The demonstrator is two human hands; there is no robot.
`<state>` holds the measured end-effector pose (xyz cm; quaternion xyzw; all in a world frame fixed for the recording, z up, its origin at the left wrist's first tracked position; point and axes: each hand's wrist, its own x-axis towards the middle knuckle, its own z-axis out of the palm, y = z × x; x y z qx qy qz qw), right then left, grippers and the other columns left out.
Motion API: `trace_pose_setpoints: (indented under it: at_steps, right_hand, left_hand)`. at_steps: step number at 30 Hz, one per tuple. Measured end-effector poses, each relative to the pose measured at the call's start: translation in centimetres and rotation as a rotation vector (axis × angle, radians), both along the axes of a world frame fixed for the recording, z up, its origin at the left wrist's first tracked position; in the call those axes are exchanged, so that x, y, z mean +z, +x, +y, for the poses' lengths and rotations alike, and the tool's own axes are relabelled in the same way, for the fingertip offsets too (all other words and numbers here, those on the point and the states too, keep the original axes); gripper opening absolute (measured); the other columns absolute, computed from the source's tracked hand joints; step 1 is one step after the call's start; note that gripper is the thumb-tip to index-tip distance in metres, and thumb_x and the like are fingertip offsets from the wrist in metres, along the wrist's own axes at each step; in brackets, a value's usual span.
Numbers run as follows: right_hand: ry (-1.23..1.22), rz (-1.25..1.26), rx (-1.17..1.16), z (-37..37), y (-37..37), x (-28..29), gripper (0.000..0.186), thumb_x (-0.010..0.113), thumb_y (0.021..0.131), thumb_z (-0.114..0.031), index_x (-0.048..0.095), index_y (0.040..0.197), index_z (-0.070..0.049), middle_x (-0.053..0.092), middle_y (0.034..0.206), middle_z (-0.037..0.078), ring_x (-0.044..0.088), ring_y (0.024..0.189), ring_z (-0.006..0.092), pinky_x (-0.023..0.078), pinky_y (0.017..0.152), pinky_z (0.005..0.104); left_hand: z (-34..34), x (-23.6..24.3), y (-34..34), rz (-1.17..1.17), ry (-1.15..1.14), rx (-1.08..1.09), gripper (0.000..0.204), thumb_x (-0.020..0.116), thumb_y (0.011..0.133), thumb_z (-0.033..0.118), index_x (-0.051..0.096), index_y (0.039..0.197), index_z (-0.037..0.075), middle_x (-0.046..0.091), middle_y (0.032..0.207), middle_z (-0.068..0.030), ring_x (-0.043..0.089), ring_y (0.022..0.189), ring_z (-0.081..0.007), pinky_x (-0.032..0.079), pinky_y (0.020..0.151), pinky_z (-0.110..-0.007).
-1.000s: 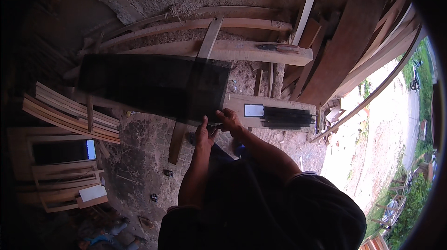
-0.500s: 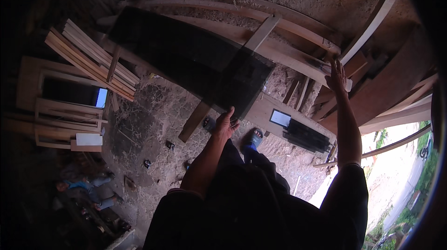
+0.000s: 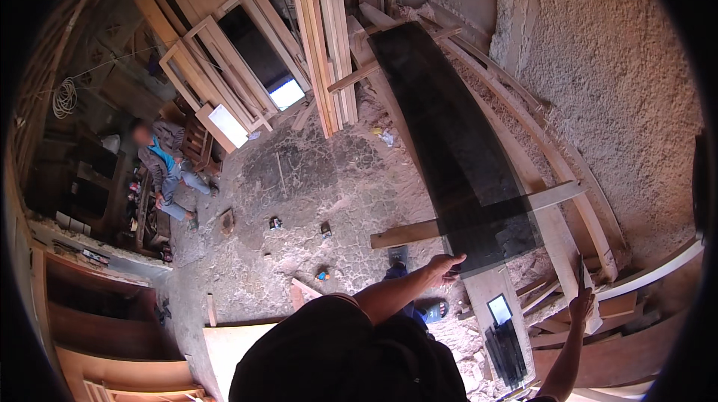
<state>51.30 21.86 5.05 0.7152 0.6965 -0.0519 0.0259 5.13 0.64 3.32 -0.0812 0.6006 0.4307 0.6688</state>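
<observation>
A long sheet of dark tinted glass [image 3: 449, 118] lies across wooden boards; a crosswise batten shows through it. My left hand [image 3: 443, 271] is at the sheet's near left edge, thumb above and fingers curled around the rim. Off to the right, my right hand [image 3: 581, 305] is closed beside the pale end of a board. A thin dark object [image 3: 581, 271] sticks up from its fingers, too small to name. Close to my feet, several narrow dark strips [image 3: 506, 353] and a small bright reflective pane [image 3: 499, 310] rest on the wide board [image 3: 479, 293].
Upright planks [image 3: 321, 43] and wooden frames [image 3: 250, 43] lean at the back left. A person [image 3: 168, 166] sits at the left. Small items dot the cracked floor [image 3: 329, 185]. Curved timbers [image 3: 538, 133] run along the rough wall at right; a pale panel [image 3: 235, 350] stands near me.
My view has swung round to the left, so the glass now runs away from me. My left hand, spread beside the glass before, has its fingers curled on the edge.
</observation>
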Motion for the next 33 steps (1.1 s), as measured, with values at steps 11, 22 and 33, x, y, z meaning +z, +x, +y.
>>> trace_pose_setpoints:
  at_steps: [11, 22, 33]
  right_hand:
    - [-0.475, 1.812, -0.527, -5.0, -3.1, 1.3, 0.017, 0.059, 0.094, -0.026, 0.062, 0.091, -0.010, 0.069, 0.078, 0.006, 0.066, 0.066, 0.0182, 0.053, 0.057, 0.0324]
    - [0.031, 1.809, -0.438, -10.8, -13.4, 5.3, 0.010, 0.058, 0.095, -0.019, 0.053, 0.101, -0.012, 0.054, 0.070, -0.002, 0.048, 0.056, 0.0072, 0.041, 0.048, 0.0232]
    - [-0.178, 1.617, -0.550, -22.2, -28.0, 3.7, 0.019, 0.068, 0.088, -0.015, 0.050, 0.088, -0.010, 0.058, 0.071, 0.003, 0.056, 0.059, 0.0119, 0.045, 0.051, 0.0267]
  left_hand:
    - [0.4, -0.9, 0.7, -0.043, -0.011, -0.020, 0.055, 0.082, 0.070, 0.053, 0.057, 0.096, 0.011, 0.055, 0.083, -0.0036, 0.057, 0.074, -0.0173, 0.054, 0.071, -0.036]
    - [-0.6, -0.7, 0.0, -0.049, 0.029, -0.017, 0.050, 0.080, 0.073, 0.051, 0.057, 0.090, 0.011, 0.057, 0.081, -0.0023, 0.058, 0.069, -0.0162, 0.054, 0.066, -0.036]
    - [-0.1, 0.5, 0.1, -0.102, 0.056, 0.030, 0.065, 0.081, 0.074, 0.047, 0.052, 0.119, 0.010, 0.060, 0.088, -0.0075, 0.063, 0.067, -0.0202, 0.059, 0.056, -0.035]
